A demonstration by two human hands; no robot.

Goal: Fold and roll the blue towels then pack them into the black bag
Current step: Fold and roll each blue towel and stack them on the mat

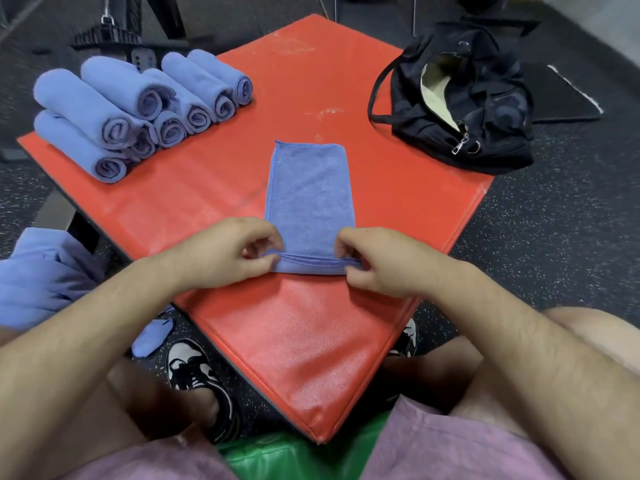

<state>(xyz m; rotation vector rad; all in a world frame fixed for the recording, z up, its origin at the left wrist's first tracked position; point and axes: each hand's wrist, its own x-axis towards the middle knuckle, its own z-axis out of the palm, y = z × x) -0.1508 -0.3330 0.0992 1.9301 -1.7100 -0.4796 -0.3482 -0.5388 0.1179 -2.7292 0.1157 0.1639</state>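
towel [310, 188] lies folded long in the middle of the red mat [304, 341]. our left hand [221, 252] and right hand [384, 259] each pinch a near corner, turning up the first roll. we judge it soft, light and limp, so hold both ends evenly. rolled towels [138, 109] wait far left, black bag [460, 98] far right.

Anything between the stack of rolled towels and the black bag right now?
No: in the head view only bare red mat separates the rolled towels from the black bag. The flat towel lies nearer the person.
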